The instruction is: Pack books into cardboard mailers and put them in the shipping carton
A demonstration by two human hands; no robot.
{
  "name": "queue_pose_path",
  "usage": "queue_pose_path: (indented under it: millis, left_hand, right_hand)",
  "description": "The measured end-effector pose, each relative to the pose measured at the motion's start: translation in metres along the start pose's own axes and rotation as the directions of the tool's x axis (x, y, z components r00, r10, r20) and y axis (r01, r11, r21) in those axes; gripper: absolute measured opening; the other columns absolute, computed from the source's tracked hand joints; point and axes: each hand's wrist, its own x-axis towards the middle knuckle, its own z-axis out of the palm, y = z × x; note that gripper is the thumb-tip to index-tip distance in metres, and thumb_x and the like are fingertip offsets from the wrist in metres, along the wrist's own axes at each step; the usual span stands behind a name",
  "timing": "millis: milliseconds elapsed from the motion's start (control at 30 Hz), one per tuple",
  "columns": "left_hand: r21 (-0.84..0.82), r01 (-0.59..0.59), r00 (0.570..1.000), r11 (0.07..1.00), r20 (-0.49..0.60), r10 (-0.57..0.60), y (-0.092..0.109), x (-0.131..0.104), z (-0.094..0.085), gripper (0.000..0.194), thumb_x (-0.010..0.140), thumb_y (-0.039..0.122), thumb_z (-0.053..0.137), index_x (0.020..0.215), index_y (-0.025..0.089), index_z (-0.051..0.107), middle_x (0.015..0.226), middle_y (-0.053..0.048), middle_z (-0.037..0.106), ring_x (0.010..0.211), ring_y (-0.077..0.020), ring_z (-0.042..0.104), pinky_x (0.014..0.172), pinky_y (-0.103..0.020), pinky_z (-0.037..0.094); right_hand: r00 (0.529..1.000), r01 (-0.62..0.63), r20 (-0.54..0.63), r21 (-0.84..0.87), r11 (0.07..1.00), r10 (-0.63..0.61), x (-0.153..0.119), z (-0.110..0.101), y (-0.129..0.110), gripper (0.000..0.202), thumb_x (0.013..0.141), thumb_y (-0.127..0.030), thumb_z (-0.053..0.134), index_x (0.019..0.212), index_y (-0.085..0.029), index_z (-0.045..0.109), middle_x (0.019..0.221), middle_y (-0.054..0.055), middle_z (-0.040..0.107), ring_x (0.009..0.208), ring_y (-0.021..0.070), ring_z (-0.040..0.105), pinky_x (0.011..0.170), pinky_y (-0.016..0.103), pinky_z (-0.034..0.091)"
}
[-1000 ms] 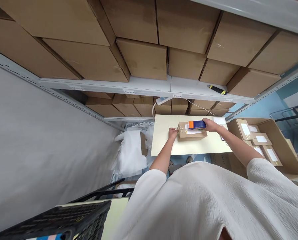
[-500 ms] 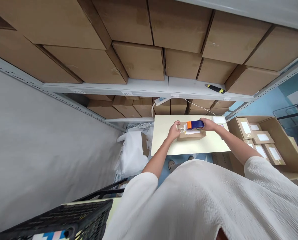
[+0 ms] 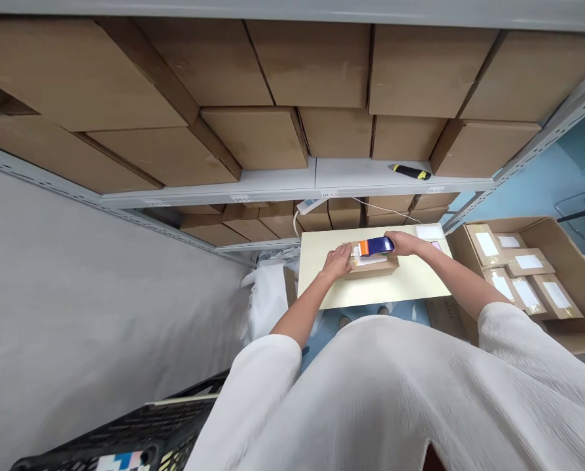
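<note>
A small cardboard box point(image 3: 371, 271) with a white label lies on the pale yellow table point(image 3: 322, 288). My left hand point(image 3: 338, 261) rests on the box's left end, its fingers close together over the top. From the right, my right hand point(image 3: 401, 243) grips a blue and orange tape dispenser point(image 3: 378, 245), whose orange end is over the top of the box beside my left fingers. The tape itself is too small to make out clearly.
Cardboard boxes point(image 3: 312, 65) fill the shelves ahead; a black and yellow cutter point(image 3: 411, 172) lies on the shelf. At right, a large open carton point(image 3: 574, 261) holds several labelled boxes. White bags point(image 3: 267, 294) lie left of the table, a black crate point(image 3: 125, 428) at lower left.
My left hand has moved from the box's left edge onto its top, fingers now flatter. The dispenser and right hand have shifted slightly left. The camera view has tilted a little.
</note>
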Motion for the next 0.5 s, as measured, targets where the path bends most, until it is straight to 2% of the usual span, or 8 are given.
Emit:
queue_pose_path:
  millis: [133, 267, 500]
  left_hand:
    - [0.008, 0.032, 0.999, 0.999, 0.009, -0.032, 0.001, 0.002, 0.001, 0.097, 0.083, 0.029, 0.087, 0.168, 0.028, 0.040, 0.180, -0.020, 0.039, 0.168, -0.0409, 0.034, 0.133, -0.056, 0.028]
    - [-0.030, 0.067, 0.998, 0.997, 0.005, -0.067, 0.001, 0.002, 0.002, 0.095, 0.084, 0.030, 0.087, 0.168, 0.028, 0.042, 0.180, -0.019, 0.040, 0.169, -0.0420, 0.033, 0.134, -0.057, 0.028]
    - [0.042, 0.111, 0.993, 0.993, 0.041, -0.113, 0.001, 0.003, 0.002, 0.098, 0.085, 0.030, 0.084, 0.171, 0.028, 0.038, 0.182, -0.019, 0.036, 0.171, -0.0399, 0.029, 0.134, -0.055, 0.028]
  right_hand:
    - [0.999, -0.043, -0.003, -0.001, 0.999, 0.043, -0.017, -0.012, 0.029, 0.041, 0.078, -0.038, 0.094, 0.104, -0.025, 0.065, 0.103, 0.010, 0.079, 0.090, 0.0279, 0.071, 0.073, 0.032, 0.049]
    - [0.997, -0.073, -0.017, -0.025, 0.997, 0.072, -0.051, -0.023, 0.076, 0.041, 0.077, -0.039, 0.094, 0.101, -0.025, 0.064, 0.104, 0.010, 0.078, 0.087, 0.0269, 0.070, 0.070, 0.032, 0.046]
    - [0.982, -0.182, -0.046, 0.014, 0.983, 0.183, -0.107, -0.027, 0.157, 0.042, 0.076, -0.045, 0.095, 0.095, -0.026, 0.062, 0.097, 0.009, 0.077, 0.083, 0.0260, 0.068, 0.069, 0.033, 0.045]
